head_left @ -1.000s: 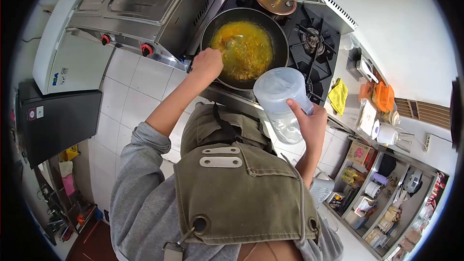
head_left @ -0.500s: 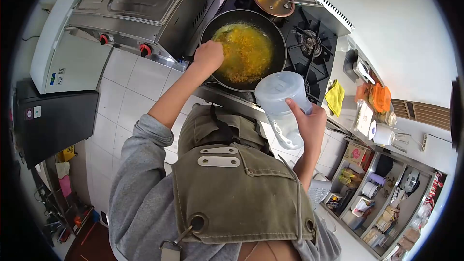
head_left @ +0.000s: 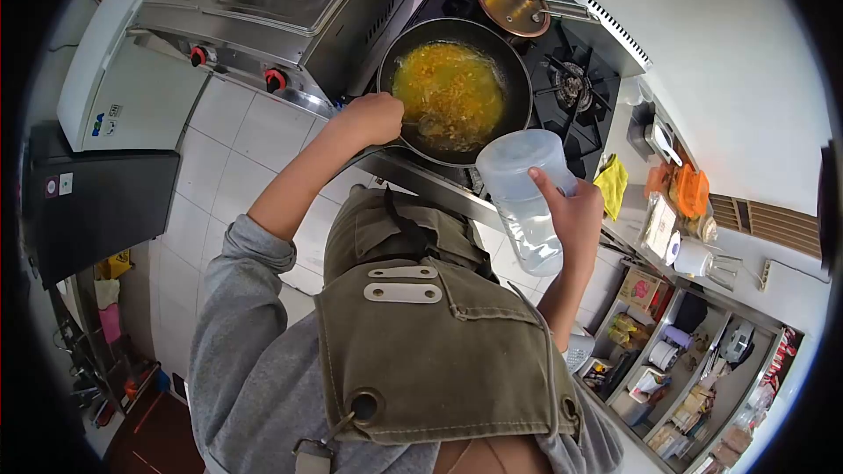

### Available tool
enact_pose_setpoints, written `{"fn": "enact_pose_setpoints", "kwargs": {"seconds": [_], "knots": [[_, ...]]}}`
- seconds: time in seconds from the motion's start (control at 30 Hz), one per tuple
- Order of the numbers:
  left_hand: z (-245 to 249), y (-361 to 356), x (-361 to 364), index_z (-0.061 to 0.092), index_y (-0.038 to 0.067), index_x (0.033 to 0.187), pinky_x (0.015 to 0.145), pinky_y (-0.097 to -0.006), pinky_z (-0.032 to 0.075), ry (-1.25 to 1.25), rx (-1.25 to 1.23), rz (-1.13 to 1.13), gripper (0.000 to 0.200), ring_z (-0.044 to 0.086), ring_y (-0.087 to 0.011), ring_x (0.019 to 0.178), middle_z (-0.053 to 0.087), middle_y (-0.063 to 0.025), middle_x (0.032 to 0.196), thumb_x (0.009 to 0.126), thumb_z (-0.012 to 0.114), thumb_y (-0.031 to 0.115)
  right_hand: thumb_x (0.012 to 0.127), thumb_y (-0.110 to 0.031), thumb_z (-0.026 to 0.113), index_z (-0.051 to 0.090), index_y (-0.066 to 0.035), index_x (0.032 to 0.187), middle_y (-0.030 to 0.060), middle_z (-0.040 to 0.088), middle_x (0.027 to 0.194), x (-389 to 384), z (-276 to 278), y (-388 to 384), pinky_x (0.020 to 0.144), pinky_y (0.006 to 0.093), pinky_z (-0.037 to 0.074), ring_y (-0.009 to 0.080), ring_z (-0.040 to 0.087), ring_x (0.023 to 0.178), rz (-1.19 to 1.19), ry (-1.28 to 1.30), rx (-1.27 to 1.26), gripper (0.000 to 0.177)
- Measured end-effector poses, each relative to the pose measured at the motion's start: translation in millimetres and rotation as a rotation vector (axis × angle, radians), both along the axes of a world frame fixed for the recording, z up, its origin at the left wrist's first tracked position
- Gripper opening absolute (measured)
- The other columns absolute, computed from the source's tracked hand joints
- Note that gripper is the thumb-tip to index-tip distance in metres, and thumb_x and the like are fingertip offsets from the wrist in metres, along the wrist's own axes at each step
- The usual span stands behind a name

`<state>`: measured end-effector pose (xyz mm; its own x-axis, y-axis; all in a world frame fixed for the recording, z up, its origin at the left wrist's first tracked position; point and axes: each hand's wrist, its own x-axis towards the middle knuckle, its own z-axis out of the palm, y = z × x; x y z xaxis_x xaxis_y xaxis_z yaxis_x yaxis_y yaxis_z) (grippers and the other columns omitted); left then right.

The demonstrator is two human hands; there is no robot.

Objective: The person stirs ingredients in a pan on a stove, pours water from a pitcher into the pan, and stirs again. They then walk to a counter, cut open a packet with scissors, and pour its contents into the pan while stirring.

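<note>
The grip of the right hand is wrapped around the side of a translucent plastic container, thumb across its front, just right of the frame's centre. The container is tilted, its wide round end toward the upper left and its clearer end toward the lower right. It sits at the lower right edge of a black frying pan; whether the two touch cannot be told.

The left hand, left of upper centre, has its fingers curled in at the pan's left rim; what they close on is hidden. The pan's dark handle runs out below that hand, toward the lower left. Yellow-orange food in liquid covers the pan's middle.

The pan is on a black gas stove at the top of the frame, with a glass-lidded saucepan above it. Right of the stove, a yellow cloth hangs at the edge of a worktop. A steel appliance with red knobs fills the upper left.
</note>
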<state>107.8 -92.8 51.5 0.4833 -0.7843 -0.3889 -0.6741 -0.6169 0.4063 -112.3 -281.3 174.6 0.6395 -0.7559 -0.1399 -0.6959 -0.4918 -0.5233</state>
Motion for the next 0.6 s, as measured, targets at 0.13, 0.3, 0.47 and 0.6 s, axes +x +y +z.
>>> {"fn": "enact_pose_setpoints", "kwargs": {"seconds": [0.13, 0.3, 0.47, 0.6], "knots": [[13, 4, 5, 0.064, -0.002, 0.081, 0.077, -0.0435, 0.047, -0.021, 0.065, 0.038, 0.022, 0.060, -0.0374, 0.085, 0.061, -0.0237, 0.083, 0.079, 0.054, 0.017, 0.066, -0.045, 0.074, 0.060, 0.007, 0.061, 0.0098, 0.054, 0.048, 6, 6, 2, 0.046, 0.0301, 0.041, 0.0145, 0.050, 0.043, 0.011, 0.040, 0.001, 0.054], [7, -11, 19, 0.064, -0.002, 0.088, 0.077, -0.0442, 0.048, -0.155, -0.025, 0.192, 0.023, 0.060, -0.0384, 0.088, 0.061, -0.0223, 0.092, 0.079, 0.053, 0.015, 0.066, -0.045, 0.074, 0.060, 0.007, 0.061, 0.0104, 0.055, 0.048, 6, -1, 1, 0.046, 0.0302, 0.042, 0.0150, 0.052, 0.044, 0.029, 0.005, 0.004, 0.055], [-7, -44, 29, 0.064, -0.001, 0.089, 0.077, -0.0439, 0.049, -0.179, -0.088, 0.244, 0.023, 0.060, -0.0383, 0.089, 0.060, -0.0244, 0.094, 0.080, 0.048, 0.013, 0.067, -0.044, 0.074, 0.062, 0.008, 0.066, 0.0112, 0.057, 0.050, 8, 6, 7, 0.047, 0.0309, 0.043, 0.0150, 0.053, 0.045, 0.014, 0.006, 0.021, 0.053], [-14, -71, 28, 0.064, -0.003, 0.088, 0.077, -0.0446, 0.048, -0.145, -0.147, 0.277, 0.023, 0.059, -0.0388, 0.090, 0.060, -0.0252, 0.094, 0.080, 0.048, 0.013, 0.068, -0.043, 0.074, 0.063, 0.008, 0.068, 0.0110, 0.057, 0.051, 6, 6, 6, 0.048, 0.0308, 0.043, 0.0148, 0.052, 0.045, -0.013, 0.004, 0.050, 0.052]]}}
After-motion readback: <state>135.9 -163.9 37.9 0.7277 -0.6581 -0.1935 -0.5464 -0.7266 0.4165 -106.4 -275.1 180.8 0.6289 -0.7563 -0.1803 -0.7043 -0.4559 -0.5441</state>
